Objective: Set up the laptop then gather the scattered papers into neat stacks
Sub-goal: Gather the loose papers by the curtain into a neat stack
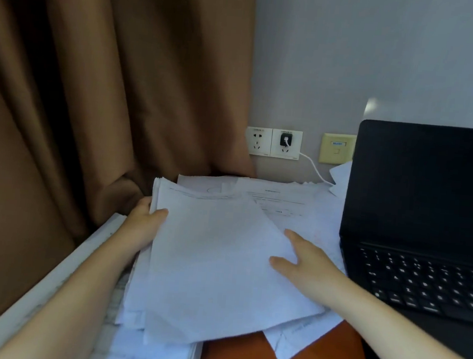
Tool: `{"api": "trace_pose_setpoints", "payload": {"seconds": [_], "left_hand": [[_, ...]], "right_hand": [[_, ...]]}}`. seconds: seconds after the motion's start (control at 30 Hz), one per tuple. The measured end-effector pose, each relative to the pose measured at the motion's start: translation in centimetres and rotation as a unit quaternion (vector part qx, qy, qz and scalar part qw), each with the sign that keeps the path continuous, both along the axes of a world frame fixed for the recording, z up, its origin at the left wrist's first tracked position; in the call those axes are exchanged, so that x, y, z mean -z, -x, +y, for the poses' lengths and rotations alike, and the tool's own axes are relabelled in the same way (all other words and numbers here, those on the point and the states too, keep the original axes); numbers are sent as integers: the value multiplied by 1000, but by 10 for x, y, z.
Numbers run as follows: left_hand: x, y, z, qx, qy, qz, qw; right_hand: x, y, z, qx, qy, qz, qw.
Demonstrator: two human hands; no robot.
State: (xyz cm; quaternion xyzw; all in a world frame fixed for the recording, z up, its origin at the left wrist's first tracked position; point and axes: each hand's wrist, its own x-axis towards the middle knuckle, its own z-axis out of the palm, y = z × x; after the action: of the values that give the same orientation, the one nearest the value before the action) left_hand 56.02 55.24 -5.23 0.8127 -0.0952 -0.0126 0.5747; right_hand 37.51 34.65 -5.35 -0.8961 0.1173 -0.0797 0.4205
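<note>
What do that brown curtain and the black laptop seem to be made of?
Curtain: looks like heavy matte fabric, hanging in soft deep folds. Laptop: probably matte black plastic, maybe coated metal; its shell shows almost no shine.

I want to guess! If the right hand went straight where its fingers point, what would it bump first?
Likely the right hand would slide further onto the paper stack it touches now; depth is unclear.

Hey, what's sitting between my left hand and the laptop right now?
In the head view, the papers fill that stretch; the left hand grips their edge, and the right hand rests flat on them near the laptop.
</note>
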Motion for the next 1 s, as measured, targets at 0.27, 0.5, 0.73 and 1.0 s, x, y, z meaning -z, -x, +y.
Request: {"api": "trace_pose_setpoints", "payload": {"seconds": [0.27, 0.5, 0.73, 1.0], "left_hand": [[5, 6, -1, 14, -27, -34, 999], [4, 3, 0, -10, 16, -43, 999], [-1, 4, -2, 11, 37, -14, 999], [-3, 5, 0, 23, 40, 3, 999]], "right_hand": [[6, -5, -9, -1, 33, 2, 999], [9, -21, 1, 11, 121, -9, 993], [-20, 4, 5, -187, 203, 124, 953], [-17, 5, 13, -238, 232, 151, 931]]}}
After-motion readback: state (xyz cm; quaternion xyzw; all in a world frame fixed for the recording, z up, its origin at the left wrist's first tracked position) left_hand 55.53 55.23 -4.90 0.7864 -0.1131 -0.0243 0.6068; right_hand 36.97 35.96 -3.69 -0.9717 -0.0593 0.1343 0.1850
